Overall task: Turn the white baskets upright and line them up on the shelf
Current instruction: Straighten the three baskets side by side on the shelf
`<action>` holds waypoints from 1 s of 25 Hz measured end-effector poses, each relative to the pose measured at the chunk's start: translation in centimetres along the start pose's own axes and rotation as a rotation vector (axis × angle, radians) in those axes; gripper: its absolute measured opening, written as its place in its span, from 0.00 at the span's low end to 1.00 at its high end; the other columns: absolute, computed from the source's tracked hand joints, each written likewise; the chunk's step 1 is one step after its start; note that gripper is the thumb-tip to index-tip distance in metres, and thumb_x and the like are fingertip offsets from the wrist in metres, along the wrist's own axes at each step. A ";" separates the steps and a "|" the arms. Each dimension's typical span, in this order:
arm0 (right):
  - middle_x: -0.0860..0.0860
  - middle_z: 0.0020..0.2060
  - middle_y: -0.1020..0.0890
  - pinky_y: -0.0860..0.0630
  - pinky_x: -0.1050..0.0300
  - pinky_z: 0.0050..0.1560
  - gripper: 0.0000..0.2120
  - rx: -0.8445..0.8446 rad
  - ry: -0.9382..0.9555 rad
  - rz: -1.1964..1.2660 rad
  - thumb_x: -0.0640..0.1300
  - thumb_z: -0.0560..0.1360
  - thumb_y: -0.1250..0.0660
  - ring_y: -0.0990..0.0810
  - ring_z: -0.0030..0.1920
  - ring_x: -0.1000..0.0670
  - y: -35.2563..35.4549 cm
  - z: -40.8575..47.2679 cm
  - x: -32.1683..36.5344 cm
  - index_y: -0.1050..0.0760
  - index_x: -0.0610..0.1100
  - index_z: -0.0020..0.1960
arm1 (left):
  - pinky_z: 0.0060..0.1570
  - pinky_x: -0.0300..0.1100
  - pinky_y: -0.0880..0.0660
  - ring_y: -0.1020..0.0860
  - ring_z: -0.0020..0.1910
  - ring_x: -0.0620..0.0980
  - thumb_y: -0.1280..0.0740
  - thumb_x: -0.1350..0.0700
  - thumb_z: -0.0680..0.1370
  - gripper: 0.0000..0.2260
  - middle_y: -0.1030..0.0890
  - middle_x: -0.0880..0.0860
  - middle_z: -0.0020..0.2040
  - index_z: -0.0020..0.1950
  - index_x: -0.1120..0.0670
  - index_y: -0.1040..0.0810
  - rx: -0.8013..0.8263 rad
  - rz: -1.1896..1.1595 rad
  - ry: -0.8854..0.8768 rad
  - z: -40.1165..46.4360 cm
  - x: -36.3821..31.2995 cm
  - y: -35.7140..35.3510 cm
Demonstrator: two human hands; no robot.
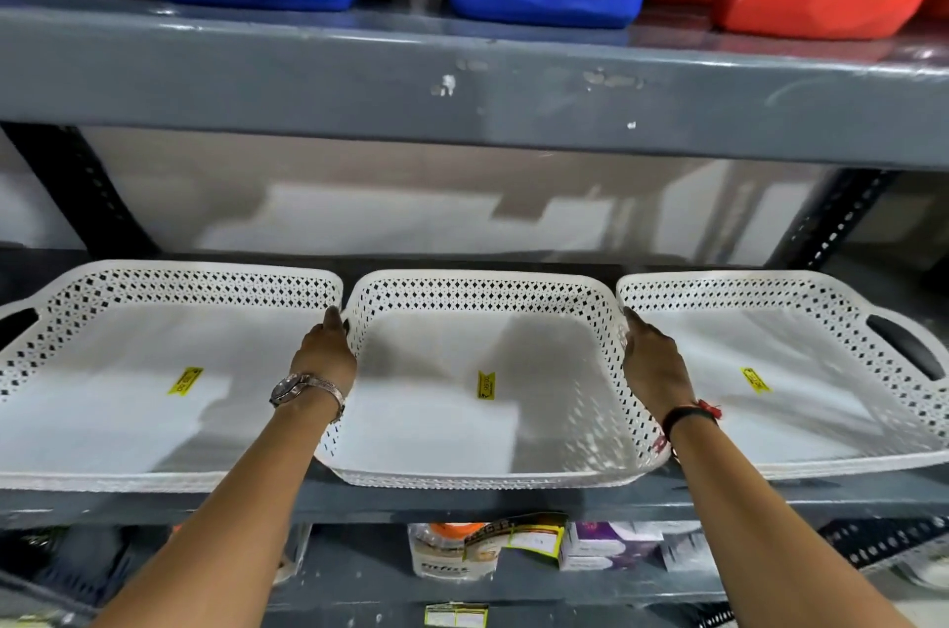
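The grey shelf carries 3 upright white baskets side by side: left basket, middle basket, right basket.

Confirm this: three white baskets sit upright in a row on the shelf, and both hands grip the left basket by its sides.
Wrong basket. In the head view the left hand and right hand grip the middle basket by its sides. The three baskets are upright in a row on the shelf.

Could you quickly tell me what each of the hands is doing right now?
Left hand: gripping the left wall of the middle white perforated plastic basket.
Right hand: gripping its right wall.
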State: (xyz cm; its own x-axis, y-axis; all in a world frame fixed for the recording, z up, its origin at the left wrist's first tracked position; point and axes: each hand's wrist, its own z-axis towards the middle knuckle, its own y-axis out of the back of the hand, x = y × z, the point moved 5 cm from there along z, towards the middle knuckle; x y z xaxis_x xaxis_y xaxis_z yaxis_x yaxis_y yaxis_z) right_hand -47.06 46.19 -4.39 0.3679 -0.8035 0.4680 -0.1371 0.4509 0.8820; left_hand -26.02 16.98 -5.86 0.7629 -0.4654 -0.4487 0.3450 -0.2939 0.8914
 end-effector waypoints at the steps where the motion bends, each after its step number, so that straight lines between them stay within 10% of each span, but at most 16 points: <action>1: 0.36 0.65 0.26 0.29 0.48 0.60 0.25 0.006 -0.009 0.009 0.33 0.78 0.48 0.27 0.63 0.36 0.0 -0.1 0.0 0.41 0.43 0.74 | 0.59 0.52 0.27 0.27 0.63 0.64 0.48 0.65 0.78 0.25 0.29 0.64 0.67 0.75 0.57 0.46 0.003 -0.003 0.004 -0.1 0.0 0.0; 25: 0.37 0.65 0.26 0.28 0.48 0.60 0.22 -0.005 -0.033 0.063 0.38 0.80 0.49 0.27 0.63 0.37 0.5 -0.8 -0.1 0.40 0.42 0.73 | 0.47 0.52 0.26 0.23 0.56 0.66 0.48 0.62 0.80 0.17 0.23 0.66 0.59 0.69 0.59 0.37 -0.064 -0.002 -0.050 -1.0 -0.2 0.9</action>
State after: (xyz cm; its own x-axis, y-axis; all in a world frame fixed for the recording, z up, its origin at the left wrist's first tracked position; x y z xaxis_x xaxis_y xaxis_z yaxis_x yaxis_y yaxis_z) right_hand -46.48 46.81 -4.06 0.3281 -0.7856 0.5246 -0.1547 0.5032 0.8502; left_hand -25.31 17.68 -4.89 0.7347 -0.5065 -0.4513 0.3817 -0.2414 0.8922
